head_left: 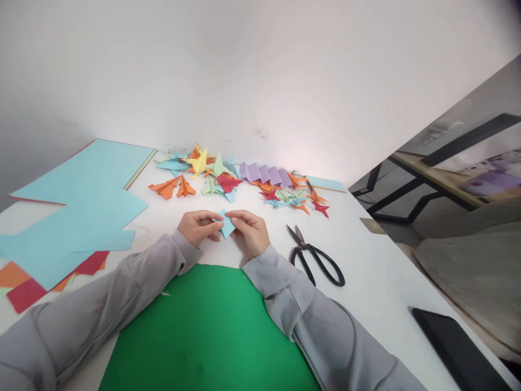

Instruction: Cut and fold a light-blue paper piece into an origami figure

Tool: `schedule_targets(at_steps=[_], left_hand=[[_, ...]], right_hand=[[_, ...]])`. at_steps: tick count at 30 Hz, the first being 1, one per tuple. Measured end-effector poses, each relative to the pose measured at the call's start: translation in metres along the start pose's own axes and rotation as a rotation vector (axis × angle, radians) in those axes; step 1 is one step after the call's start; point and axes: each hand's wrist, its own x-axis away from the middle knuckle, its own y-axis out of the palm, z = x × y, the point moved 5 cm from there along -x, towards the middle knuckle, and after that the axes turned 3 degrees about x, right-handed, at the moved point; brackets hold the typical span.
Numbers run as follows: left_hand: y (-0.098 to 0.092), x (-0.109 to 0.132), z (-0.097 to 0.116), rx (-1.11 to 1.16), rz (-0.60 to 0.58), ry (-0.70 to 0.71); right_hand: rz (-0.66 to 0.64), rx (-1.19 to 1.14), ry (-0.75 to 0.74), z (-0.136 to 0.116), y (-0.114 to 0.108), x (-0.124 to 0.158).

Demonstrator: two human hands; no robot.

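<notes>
Between my two hands is a small folded piece of light blue paper (pixel 226 225), held up over the white table. My left hand (pixel 198 227) pinches its left edge between thumb and fingers. On the opposite edge, my right hand (pixel 249 231) grips it the same way. Just beyond the hands lie folded paper figures in several colours, among them a yellow one (pixel 199 162), two orange ones (pixel 165 188) and a red one (pixel 228 182). A green sheet (pixel 215 331) lies beneath my forearms.
Black-handled scissors (pixel 311 255) lie with blades parted right of my hands. Large light blue sheets (pixel 77 212) spread at the left, over red and orange pieces (pixel 26 293). A purple pleated strip (pixel 264 175) rests near the wall. A dark flat device (pixel 456 347) sits by the right edge.
</notes>
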Motion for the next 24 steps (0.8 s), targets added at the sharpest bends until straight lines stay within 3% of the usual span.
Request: schedule_targets(at_steps=[14, 24], left_hand=[[-0.0042, -0.0031, 0.0009, 0.156, 0.078, -0.042], [-0.0003, 0.0014, 0.0044, 0.007, 0.05, 0.024]], right_hand=[[-0.133, 0.021, -0.044, -0.0101, 0.0076, 0.0043], [-0.085, -0.005, 0.011, -0.0012, 0.0022, 0.001]])
